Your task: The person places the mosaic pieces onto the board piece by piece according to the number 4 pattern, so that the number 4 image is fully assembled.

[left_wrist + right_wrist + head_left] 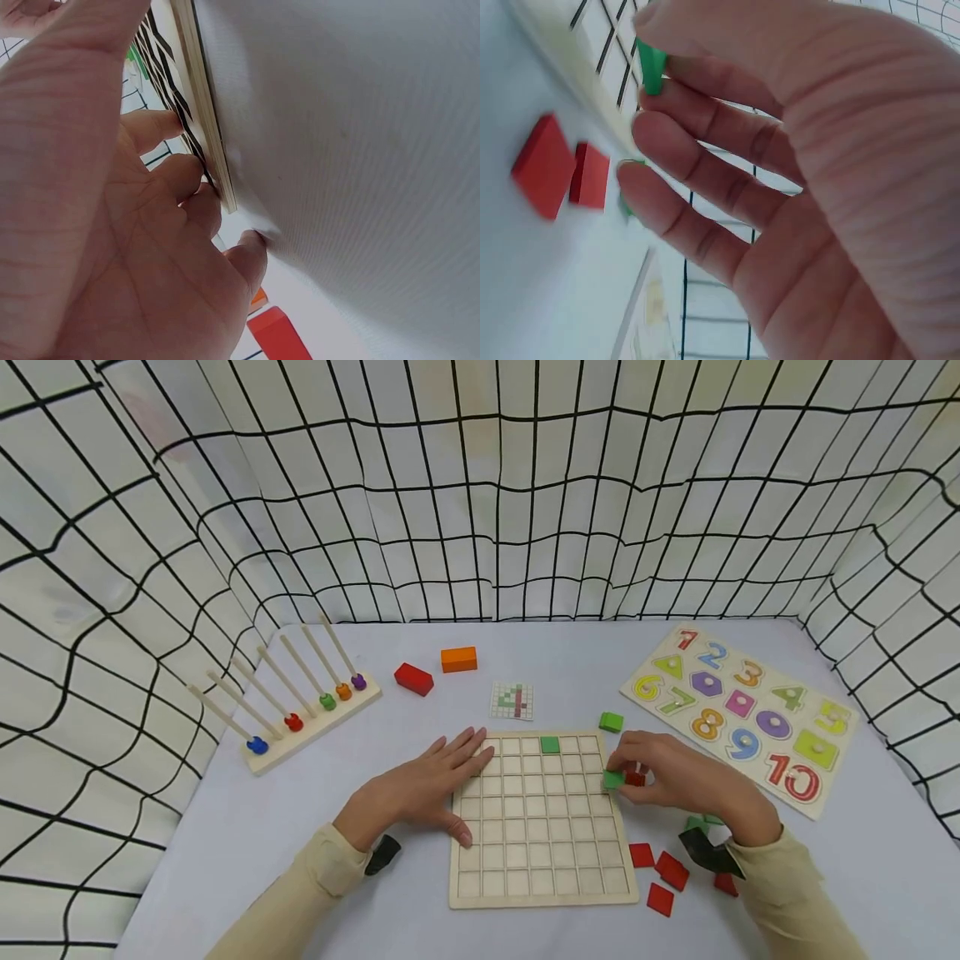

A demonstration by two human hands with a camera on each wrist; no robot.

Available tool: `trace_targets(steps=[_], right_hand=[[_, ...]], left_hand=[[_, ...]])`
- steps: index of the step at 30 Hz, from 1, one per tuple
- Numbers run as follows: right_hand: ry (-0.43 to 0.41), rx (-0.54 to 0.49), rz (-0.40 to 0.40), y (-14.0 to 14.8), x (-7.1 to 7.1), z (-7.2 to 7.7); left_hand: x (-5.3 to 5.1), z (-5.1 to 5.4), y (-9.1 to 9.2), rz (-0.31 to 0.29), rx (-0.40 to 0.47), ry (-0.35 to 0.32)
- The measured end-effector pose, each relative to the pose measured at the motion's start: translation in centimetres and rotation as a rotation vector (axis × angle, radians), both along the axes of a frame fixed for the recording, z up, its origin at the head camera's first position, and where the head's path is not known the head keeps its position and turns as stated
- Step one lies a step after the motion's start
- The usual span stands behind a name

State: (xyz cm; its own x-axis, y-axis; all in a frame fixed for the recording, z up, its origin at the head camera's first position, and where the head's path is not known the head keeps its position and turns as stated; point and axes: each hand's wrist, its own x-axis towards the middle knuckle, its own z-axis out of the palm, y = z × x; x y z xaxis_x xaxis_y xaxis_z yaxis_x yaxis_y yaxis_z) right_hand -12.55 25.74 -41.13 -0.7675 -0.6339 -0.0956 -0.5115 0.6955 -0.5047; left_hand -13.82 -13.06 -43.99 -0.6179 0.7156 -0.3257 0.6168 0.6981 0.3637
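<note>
A wooden grid board [543,893] lies on the table with one green tile [551,744] in its top row. My left hand [427,785] rests spread on the board's left side, fingertips and thumb on its edge and cells. At the board's right edge my right hand [675,772] pinches a green tile [612,779]; in the right wrist view the green tile [652,67] is between thumb and fingertips. A red tile [635,778] shows under that hand. A small pattern card [512,701] with green and red squares lies behind the board.
Several red tiles [661,899] lie right of the board, green tiles [696,822] by the right wrist, and a green piece [611,722] behind. A number board [795,739] is at the right, a peg stand [315,727] at the left, red [414,679] and orange [459,659] blocks behind.
</note>
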Motion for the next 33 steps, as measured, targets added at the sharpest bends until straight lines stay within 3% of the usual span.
trace_targets(steps=[16,33], right_hand=[[0.097,-0.017,0.082,-3.8,-1.2,-0.1],[0.295,-0.031,0.16,-7.6,-2.2,-1.5]], left_hand=[[-0.3,0.3,0.4,-0.003,-0.028,-0.002],[-0.1,0.2,0.3,0.009,-0.035,-0.021]])
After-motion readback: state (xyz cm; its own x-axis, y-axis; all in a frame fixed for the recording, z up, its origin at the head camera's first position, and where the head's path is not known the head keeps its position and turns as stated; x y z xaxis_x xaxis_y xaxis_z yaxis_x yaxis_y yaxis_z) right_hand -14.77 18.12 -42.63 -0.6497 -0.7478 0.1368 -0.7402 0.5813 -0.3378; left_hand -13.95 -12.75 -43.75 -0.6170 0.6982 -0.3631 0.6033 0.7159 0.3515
